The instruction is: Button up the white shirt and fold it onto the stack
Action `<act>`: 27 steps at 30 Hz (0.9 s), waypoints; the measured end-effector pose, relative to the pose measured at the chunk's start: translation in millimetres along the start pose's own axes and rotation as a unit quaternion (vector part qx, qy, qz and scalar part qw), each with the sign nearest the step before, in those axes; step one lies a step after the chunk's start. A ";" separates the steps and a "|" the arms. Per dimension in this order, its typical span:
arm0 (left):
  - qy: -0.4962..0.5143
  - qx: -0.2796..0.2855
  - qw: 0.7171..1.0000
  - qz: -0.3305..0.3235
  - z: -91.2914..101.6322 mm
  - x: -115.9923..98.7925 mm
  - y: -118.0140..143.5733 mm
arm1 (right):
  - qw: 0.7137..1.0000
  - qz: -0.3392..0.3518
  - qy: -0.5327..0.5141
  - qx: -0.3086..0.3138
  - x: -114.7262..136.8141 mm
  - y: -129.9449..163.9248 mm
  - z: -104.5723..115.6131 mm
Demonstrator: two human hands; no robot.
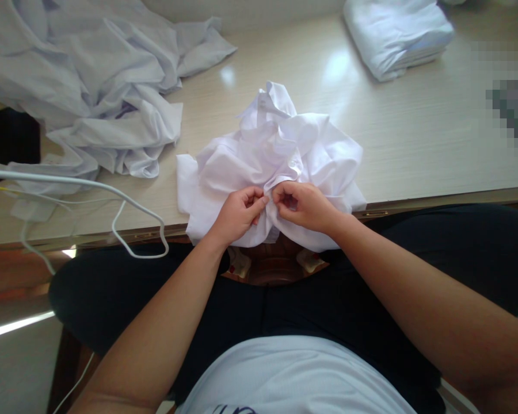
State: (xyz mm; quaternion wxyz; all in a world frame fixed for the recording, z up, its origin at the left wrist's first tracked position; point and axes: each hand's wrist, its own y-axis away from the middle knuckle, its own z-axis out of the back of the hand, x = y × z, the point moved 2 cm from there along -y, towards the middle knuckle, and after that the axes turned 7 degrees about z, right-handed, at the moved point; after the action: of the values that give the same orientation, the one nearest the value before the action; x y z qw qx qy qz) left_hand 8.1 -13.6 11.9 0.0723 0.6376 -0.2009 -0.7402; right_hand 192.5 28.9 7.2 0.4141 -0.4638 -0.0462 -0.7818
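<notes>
Pinching the crumpled white garment [280,155], both hands' fingers [263,201] clamp it; loose cloth pile [90,86] lies left.

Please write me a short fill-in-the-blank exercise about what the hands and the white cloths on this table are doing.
1. Both the left hand and the right hand pinch the crumpled white cloth garment at the table's ____ edge.
2. The neatly folded stack of white cloth lies at the far ____ of the pale wooden table.
3. The loose heap of white cloth lies on the ____ side.
4. The white wire hanger holds ____ garment.

Missing words: near; right; left; no
</notes>
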 end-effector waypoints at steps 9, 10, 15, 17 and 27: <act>0.048 -0.030 0.998 -0.010 1.1 2.5 -0.4 | 0.998 -0.043 0.021 -0.038 3.9 -7.3 3.8; 0.052 -0.031 0.998 -0.007 1.7 2.9 -0.4 | 0.998 -0.043 0.031 -0.030 3.9 -8.3 4.6; 0.065 -0.031 0.997 0.002 4.2 4.7 -0.8 | 0.997 -0.029 0.071 0.022 2.9 -10.7 4.8; 0.069 -0.032 0.997 -0.001 4.8 5.5 -1.3 | 0.996 -0.029 0.080 0.036 1.5 -10.5 3.0; 0.097 -0.038 0.994 -0.008 5.3 5.6 -2.2 | 0.994 -0.049 0.095 0.009 -3.9 -9.1 -3.2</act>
State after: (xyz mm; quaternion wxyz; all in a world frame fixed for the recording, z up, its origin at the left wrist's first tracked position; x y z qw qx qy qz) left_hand 2.3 -12.6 6.6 0.1096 0.7051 -0.1599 -0.6821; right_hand 184.9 35.7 5.2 0.3822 -0.3806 -0.0366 -0.8413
